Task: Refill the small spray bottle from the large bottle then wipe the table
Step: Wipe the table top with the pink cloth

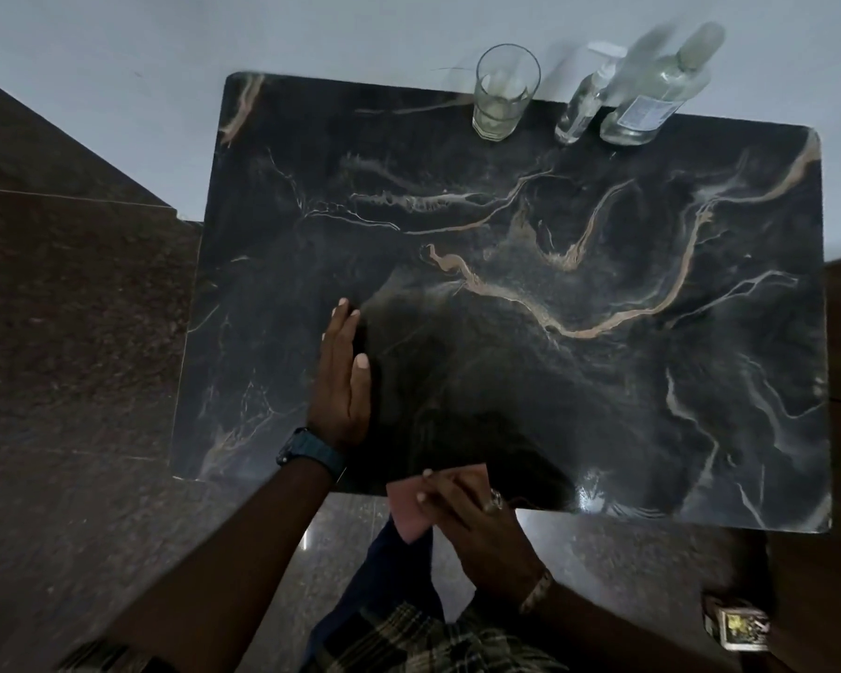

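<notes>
The person's arms are bare. The left wrist carries a dark watch [307, 448] on a dark strap; the right wrist a pale beaded bracelet [536, 591], a finger a ring [494, 500]. Plaid clothing [423, 638] shows below.

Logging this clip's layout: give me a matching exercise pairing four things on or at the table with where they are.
Things:
1. glass
2. large bottle
3. left hand
4. cloth

Places:
A. table's near edge, under the right hand
B. flat on the table, left part
C. far right corner
D. far edge, left of both bottles

Pairs: 1-D, 2-C, 3-B, 4-A
</notes>
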